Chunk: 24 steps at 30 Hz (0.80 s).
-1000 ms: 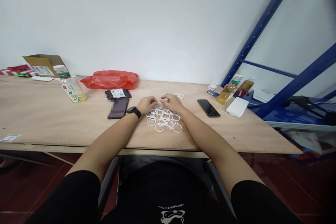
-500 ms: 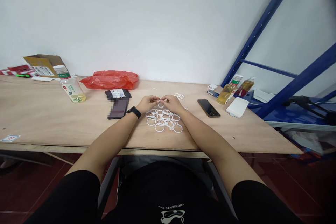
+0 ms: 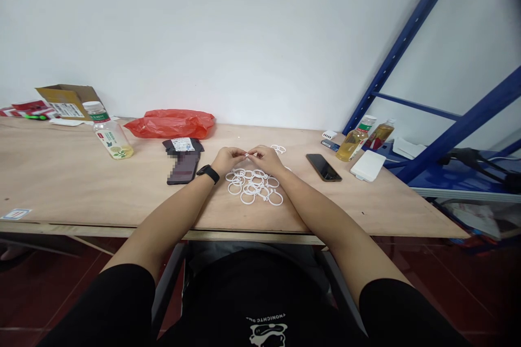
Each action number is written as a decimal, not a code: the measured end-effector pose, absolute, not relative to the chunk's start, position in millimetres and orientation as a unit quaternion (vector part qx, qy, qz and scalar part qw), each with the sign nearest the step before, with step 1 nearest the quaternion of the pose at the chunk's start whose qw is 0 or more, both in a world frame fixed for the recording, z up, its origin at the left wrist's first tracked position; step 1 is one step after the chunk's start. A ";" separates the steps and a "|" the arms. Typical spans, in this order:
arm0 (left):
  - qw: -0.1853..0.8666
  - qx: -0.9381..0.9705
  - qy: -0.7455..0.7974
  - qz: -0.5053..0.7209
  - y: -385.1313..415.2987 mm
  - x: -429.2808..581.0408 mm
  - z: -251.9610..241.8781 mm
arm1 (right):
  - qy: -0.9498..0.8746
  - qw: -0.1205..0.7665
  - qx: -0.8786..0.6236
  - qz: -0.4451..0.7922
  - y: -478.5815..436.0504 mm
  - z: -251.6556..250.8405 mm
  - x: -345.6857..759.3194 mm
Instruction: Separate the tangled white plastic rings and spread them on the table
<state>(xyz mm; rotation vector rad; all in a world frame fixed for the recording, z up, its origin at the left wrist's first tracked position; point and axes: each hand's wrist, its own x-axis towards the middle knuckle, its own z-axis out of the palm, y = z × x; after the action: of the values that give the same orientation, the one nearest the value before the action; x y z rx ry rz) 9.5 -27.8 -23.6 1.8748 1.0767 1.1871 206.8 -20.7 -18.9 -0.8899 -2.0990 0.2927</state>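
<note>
1. White ring [image 3: 246, 155], partly hidden by fingers, sits between the two hands, just beyond the ring heap.
2. Left hand [image 3: 229, 160] and right hand [image 3: 264, 159] both pinch it, thumbs and fingertips nearly meeting.
3. Loose rings [image 3: 253, 190] lie overlapping on the wooden table [image 3: 228, 217] between the forearms; a few others [image 3: 280, 150] lie beyond the right hand.
4. Rightward: smartphone [image 3: 324, 167], white case [image 3: 368, 166], bottle of yellow drink [image 3: 352, 145].
5. Leftward: black packet [image 3: 185, 145], red plastic bag [image 3: 173, 123], nearly drained bottle [image 3: 110, 134].
</note>
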 end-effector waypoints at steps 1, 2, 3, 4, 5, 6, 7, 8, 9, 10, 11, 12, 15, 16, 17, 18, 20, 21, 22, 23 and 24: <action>0.302 0.729 0.415 0.453 -28.3 9.0 -22.9 | -0.832 0.410 -0.357 0.113 -20.9 -18.5 206.7; 0.273 0.739 0.417 0.453 -28.8 8.5 -22.2 | -0.830 0.411 -0.360 0.111 -21.2 -18.2 206.4; 0.248 0.747 0.417 0.454 -29.3 8.1 -21.6 | -0.829 0.412 -0.362 0.109 -21.3 -18.0 206.1; 0.228 0.754 0.415 0.456 -29.8 7.7 -21.1 | -0.829 0.413 -0.362 0.108 -21.5 -18.0 205.7; 0.214 0.759 0.412 0.457 -30.3 7.6 -20.6 | -0.829 0.413 -0.362 0.107 -21.6 -18.0 205.4; 0.207 0.763 0.408 0.457 -30.7 7.6 -20.2 | -0.828 0.414 -0.362 0.106 -21.7 -18.2 205.1; 0.204 0.766 0.406 0.455 -31.2 7.8 -19.9 | -0.828 0.416 -0.362 0.105 -21.7 -18.3 204.8; 0.203 0.768 0.406 0.451 -31.6 8.2 -19.6 | -0.827 0.418 -0.361 0.103 -21.8 -18.5 204.7; 0.203 0.770 0.407 0.448 -31.9 8.7 -19.5 | -0.826 0.421 -0.360 0.101 -22.0 -18.6 204.5; 0.203 0.769 0.410 0.446 -32.2 9.3 -19.4 | -0.825 0.424 -0.360 0.099 -22.1 -18.8 204.3; 0.202 0.768 0.413 0.446 -32.5 10.1 -19.4 | -0.823 0.427 -0.361 0.097 -22.3 -18.8 204.1; 0.200 0.767 0.415 0.447 -32.7 10.8 -19.6 | -0.822 0.429 -0.363 0.094 -22.6 -18.8 203.8; 0.188 0.769 0.415 0.448 -33.6 12.8 -20.1 | -0.817 0.429 -0.376 0.087 -23.9 -18.6 202.8; 0.184 0.772 0.412 0.448 -33.9 13.3 -20.3 | -0.816 0.427 -0.381 0.086 -24.4 -18.6 202.4; 0.179 0.774 0.409 0.448 -34.3 13.7 -20.4 | -0.815 0.424 -0.385 0.087 -25.0 -18.5 202.0; 0.175 0.777 0.407 0.448 -34.7 14.0 -20.5 | -0.813 0.423 -0.390 0.089 -25.7 -18.5 201.6; 0.169 0.780 0.403 0.447 -35.5 14.4 -20.6 | -0.808 0.425 -0.396 0.096 -26.9 -18.5 200.9; 0.167 0.782 0.401 0.447 -35.8 14.5 -20.6 | -0.805 0.428 -0.398 0.101 -27.5 -18.6 200.6; 0.166 0.784 0.399 0.446 -35.9 14.6 -20.8 | -0.802 0.431 -0.400 0.105 -28.0 -18.8 200.3; 0.165 0.786 0.396 0.445 -36.0 14.6 -21.0 | -0.799 0.435 -0.400 0.109 -28.4 -18.9 200.2; 0.164 0.788 0.394 0.444 -35.9 14.7 -21.2 | -0.797 0.436 -0.401 0.113 -28.7 -19.0 200.1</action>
<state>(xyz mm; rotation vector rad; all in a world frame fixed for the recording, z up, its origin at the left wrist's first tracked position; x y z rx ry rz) 14.7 -35.9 -21.2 2.2465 1.1246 1.2654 200.1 -28.7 -19.0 -0.9982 -1.9836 0.2809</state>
